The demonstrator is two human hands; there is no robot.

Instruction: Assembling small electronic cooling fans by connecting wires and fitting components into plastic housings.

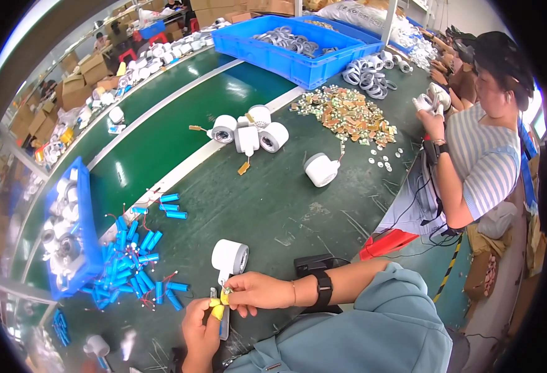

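Near the front edge of the bench, my left hand (pixel 200 329) and my right hand (pixel 259 291) meet fingertip to fingertip. Yellow finger cots (pixel 217 311) cover some of the fingertips. Both hands are closed in a pinch; the small piece between them is mostly hidden. Just beyond lies a round white lamp housing (pixel 227 255) with a dark-ringed end, its narrow neck pointing at my fingers. Under my hands is a pale, flat strip-like thing (pixel 225 326), partly covered.
Blue battery cells (pixel 124 267) with thin wires lie left, beside a blue bin (pixel 84 248) of white parts. Ahead are more lamp housings (pixel 248 137), a circuit board heap (pixel 348 115) and a blue crate (pixel 286 50) of grey rings. A co-worker (pixel 484 143) stands at right.
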